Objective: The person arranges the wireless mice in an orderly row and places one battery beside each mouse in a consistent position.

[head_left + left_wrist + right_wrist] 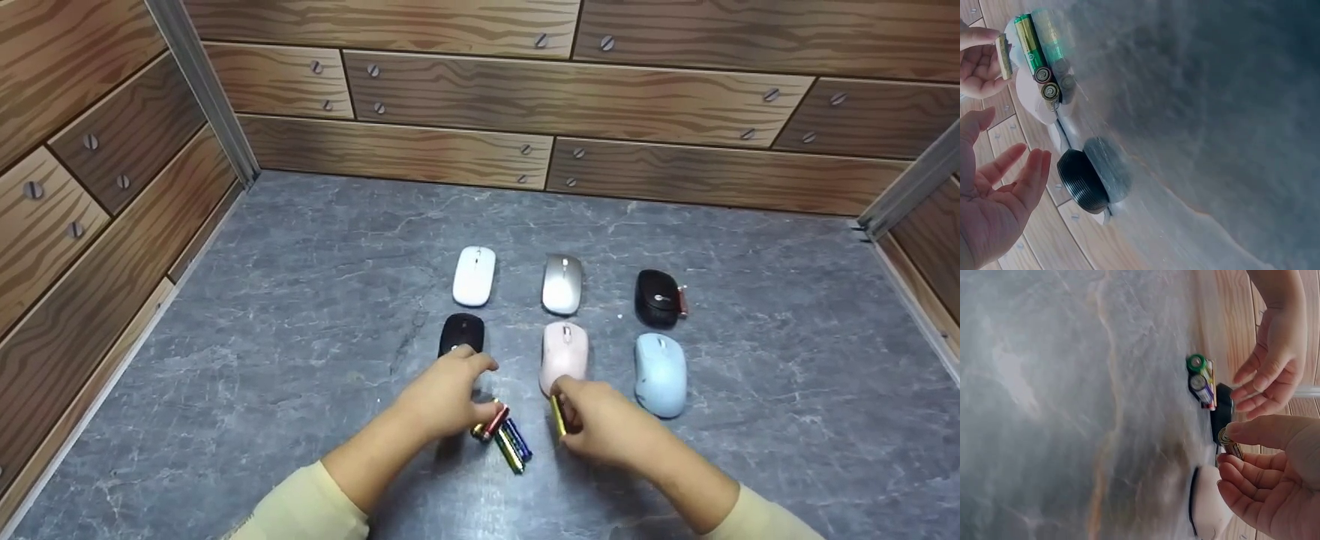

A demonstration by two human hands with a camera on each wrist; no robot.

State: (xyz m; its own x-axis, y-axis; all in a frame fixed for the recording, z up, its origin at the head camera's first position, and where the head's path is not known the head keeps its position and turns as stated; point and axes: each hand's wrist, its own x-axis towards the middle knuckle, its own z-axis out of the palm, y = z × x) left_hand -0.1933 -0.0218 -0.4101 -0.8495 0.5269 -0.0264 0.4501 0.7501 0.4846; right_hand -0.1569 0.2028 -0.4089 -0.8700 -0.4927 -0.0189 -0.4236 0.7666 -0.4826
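My right hand [611, 424] pinches a gold-coloured battery [559, 417] between thumb and fingers, just by the near end of a pink mouse [564, 352]. In the right wrist view, the battery [1232, 445] shows one end beside the thumb tip. My left hand [442, 394] hovers with fingers spread and nothing held; it overlaps a black mouse [461, 330] in the head view. Beneath its thumb lies a small pile of batteries [514, 442], red, blue and yellow-green. Two battery ends and a green-and-gold battery [1026, 42] show in the left wrist view.
Behind stand a white mouse [474, 276], a silver mouse [562, 285] and another black mouse [657, 298] with a reddish battery [682, 301] against its right side. A light blue mouse [661, 375] is to the right. Wood-patterned walls [450, 90] bound the grey marbled surface [337, 262].
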